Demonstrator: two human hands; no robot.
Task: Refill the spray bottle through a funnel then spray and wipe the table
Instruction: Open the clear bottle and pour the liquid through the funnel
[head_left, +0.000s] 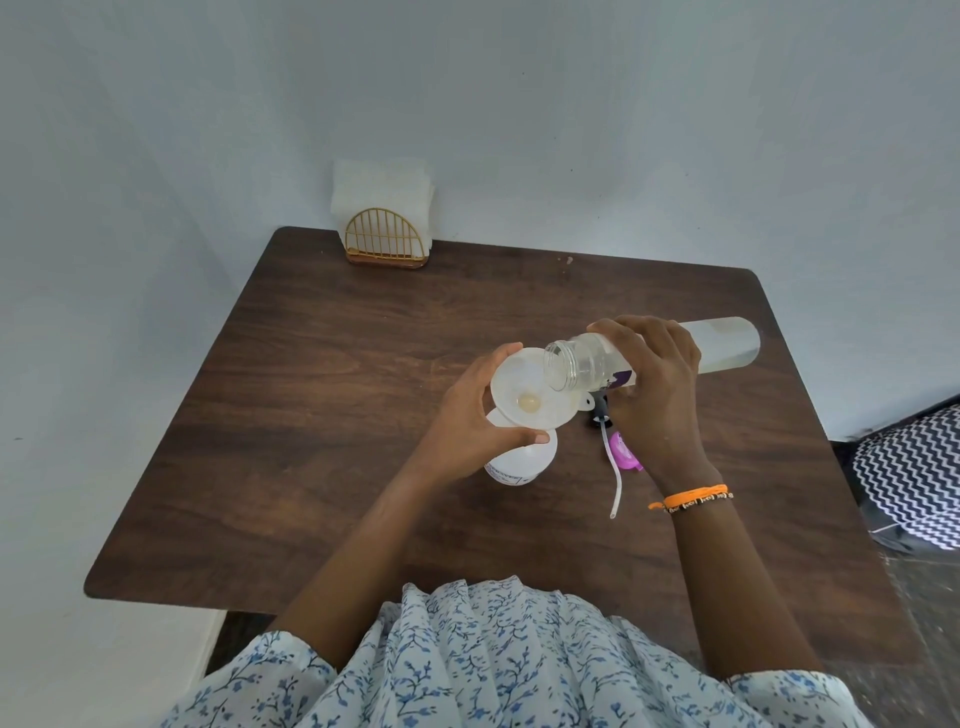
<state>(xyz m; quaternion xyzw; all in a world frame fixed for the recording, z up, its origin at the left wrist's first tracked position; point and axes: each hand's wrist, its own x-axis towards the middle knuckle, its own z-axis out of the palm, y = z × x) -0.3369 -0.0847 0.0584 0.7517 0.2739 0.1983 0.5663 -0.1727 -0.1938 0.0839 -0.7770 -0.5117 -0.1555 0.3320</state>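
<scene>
A white funnel (524, 397) sits in the neck of a white spray bottle (524, 462) standing on the dark wooden table (322, 415). My left hand (467, 431) grips the funnel's rim from the left. My right hand (654, 395) holds a clear refill bottle (722, 345) tipped almost flat, its open mouth over the funnel's right edge. A little liquid lies at the funnel's throat. The spray head with its dip tube (615, 467) and a purple cap (623, 449) lie on the table under my right hand.
A gold wire holder with white paper napkins (382, 228) stands at the table's far left edge against the wall. A black and white zigzag fabric (914, 478) lies off the table to the right.
</scene>
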